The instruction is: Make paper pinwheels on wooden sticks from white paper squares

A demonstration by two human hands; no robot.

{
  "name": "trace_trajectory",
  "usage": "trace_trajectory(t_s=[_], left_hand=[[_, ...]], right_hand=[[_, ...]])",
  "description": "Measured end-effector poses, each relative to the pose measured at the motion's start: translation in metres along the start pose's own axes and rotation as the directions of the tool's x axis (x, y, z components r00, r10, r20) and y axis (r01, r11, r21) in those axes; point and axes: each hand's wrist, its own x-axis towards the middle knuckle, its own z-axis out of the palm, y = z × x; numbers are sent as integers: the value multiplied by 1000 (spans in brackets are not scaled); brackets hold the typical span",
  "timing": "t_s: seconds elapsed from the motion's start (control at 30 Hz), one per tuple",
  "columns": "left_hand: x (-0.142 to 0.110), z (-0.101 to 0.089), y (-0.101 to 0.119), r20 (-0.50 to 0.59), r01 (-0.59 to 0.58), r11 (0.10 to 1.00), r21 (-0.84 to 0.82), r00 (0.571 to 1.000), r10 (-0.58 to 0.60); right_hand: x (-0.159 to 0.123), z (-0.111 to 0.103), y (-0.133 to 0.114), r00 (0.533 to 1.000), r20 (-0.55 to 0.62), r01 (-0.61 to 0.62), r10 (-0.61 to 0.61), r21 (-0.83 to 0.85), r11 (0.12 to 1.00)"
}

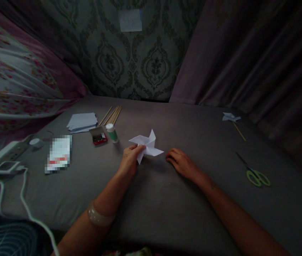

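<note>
My left hand pinches a white paper pinwheel near its centre, thumb on top. Its folded blades point outward, and no stick shows on it. Just to the right, apart from the paper, my right hand is held low over the grey cloth with its fingers bent together. Whether anything small is between those fingertips is hidden. Beyond my left hand stand a white and green bottle and a small open red box with small dark pieces inside.
A paper stack and several wooden sticks lie at the back left. At right are a finished pinwheel on a stick and green-handled scissors. A power strip, white cable and blurred packet occupy the left.
</note>
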Motion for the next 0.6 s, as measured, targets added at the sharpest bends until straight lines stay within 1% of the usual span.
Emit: trace_trajectory(t_s=[0.2, 0.33, 0.43, 0.5, 0.53, 0.6], left_hand=[[0, 0, 1, 17, 9, 1000, -18, 1000, -9], [-1, 1, 1, 13, 25, 999, -24, 1000, -25], [-2, 1, 2, 17, 19, 1000, -21, 1000, -19], [-3, 0, 1, 23, 19, 1000, -8, 1000, -19], [-4, 0, 0, 25, 21, 1000, -1, 999, -20], [-5, 1, -1, 32, 22, 1000, 6, 999, -23]], right_hand=[[7, 0, -7, 997, 32, -72, 77, -138, 988], [5, -2, -13, 988, 24, -144, 151, -182, 973], [4, -9, -13, 979, 22, -196, 205, -206, 959], [5, -18, -13, 974, 8, -222, 226, -149, 964], [7, -24, -14, 972, -3, -234, 234, -80, 969], [12, -35, -20, 966, -26, -252, 257, 116, 961]])
